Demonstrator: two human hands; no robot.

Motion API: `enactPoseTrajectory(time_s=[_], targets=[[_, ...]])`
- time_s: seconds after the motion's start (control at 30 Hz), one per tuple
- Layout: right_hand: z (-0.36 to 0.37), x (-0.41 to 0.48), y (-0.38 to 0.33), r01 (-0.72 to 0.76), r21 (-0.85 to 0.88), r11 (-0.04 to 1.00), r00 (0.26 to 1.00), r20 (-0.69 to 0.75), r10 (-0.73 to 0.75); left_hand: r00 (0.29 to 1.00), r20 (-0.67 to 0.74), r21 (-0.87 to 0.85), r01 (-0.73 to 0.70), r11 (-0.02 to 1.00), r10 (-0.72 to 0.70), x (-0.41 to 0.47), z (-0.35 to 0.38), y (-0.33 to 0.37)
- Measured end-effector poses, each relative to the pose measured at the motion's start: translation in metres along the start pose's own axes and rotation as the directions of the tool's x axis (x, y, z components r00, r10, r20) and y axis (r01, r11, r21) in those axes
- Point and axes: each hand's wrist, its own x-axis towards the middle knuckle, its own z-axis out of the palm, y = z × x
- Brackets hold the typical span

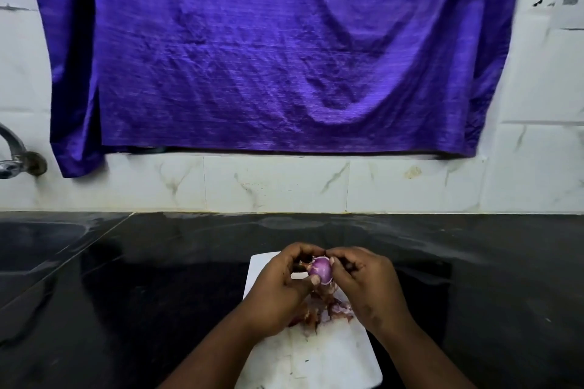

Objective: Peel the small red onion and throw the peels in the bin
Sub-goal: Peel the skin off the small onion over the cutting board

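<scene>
A small red onion (319, 270), purple and mostly bare of dry skin, is held above a white cutting board (308, 360). My left hand (281, 290) grips it from the left, thumb pressed on its lower front. My right hand (368, 286) pinches at the onion's right side and top, where a bit of skin still clings. A heap of reddish-brown peels (327, 313) lies on the board under my hands. No bin is in view.
The board lies on a black stone counter (474, 262). A sink (34, 246) sits at the left with a metal tap (14, 155) above it. A purple cloth (268, 50) hangs on the white tiled wall behind.
</scene>
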Motion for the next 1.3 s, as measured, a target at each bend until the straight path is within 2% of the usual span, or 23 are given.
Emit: enactPoseTrajectory(time_s=[0.13, 0.23, 0.37, 0.43, 0.73, 0.83, 0.9, 0.97, 1.17, 1.23, 1.3], targets=[[0.001, 0.001, -0.003, 0.033, -0.092, 0.995, 0.999, -0.025, -0.035, 1.000, 0.000, 0.000, -0.008, 1.000, 0.008, -0.001, 0.001, 0.000], [0.002, 0.001, -0.003, 0.035, -0.087, 0.996, 0.998, -0.056, -0.040, 1.000, 0.002, -0.013, -0.006, 1.000, 0.006, 0.000, 0.001, 0.000], [0.000, 0.005, -0.005, -0.178, 0.208, 0.962, 0.982, -0.031, 0.189, 1.000, -0.007, -0.035, -0.007, 0.999, 0.007, 0.001, -0.001, 0.000], [0.000, 0.007, -0.004, -0.233, 0.310, 0.921, 0.969, 0.001, 0.245, 1.000, -0.013, -0.052, -0.005, 0.999, 0.004, 0.001, -0.001, 0.000], [0.004, 0.006, -0.002, -0.244, 0.398, 0.884, 0.970, 0.093, 0.226, 0.994, -0.097, -0.017, -0.060, 0.998, 0.058, 0.001, 0.001, 0.002], [0.005, 0.005, 0.001, -0.299, 0.585, 0.754, 0.954, 0.153, 0.259, 0.991, -0.109, -0.024, -0.077, 0.997, 0.074, 0.002, 0.001, 0.001], [0.005, 0.005, -0.001, -0.311, 0.648, 0.695, 0.949, 0.170, 0.265, 0.990, -0.117, -0.032, -0.081, 0.996, 0.077, 0.001, 0.001, 0.001], [0.005, 0.005, -0.001, -0.294, 0.668, 0.684, 0.953, 0.147, 0.266, 0.990, -0.120, -0.021, -0.083, 0.996, 0.080, 0.000, 0.001, 0.002], [0.011, 0.008, 0.002, -0.233, 0.569, 0.789, 0.963, 0.020, 0.270, 0.991, -0.106, -0.004, -0.081, 0.997, 0.080, -0.001, 0.002, 0.003], [0.009, 0.008, 0.003, -0.252, 0.571, 0.782, 0.956, 0.019, 0.294, 0.994, -0.091, -0.067, -0.061, 0.996, 0.054, -0.001, 0.002, 0.004], [0.007, 0.008, 0.003, -0.294, 0.626, 0.722, 0.938, 0.045, 0.343, 0.997, -0.074, -0.159, -0.043, 0.986, 0.031, -0.002, 0.002, 0.005]])
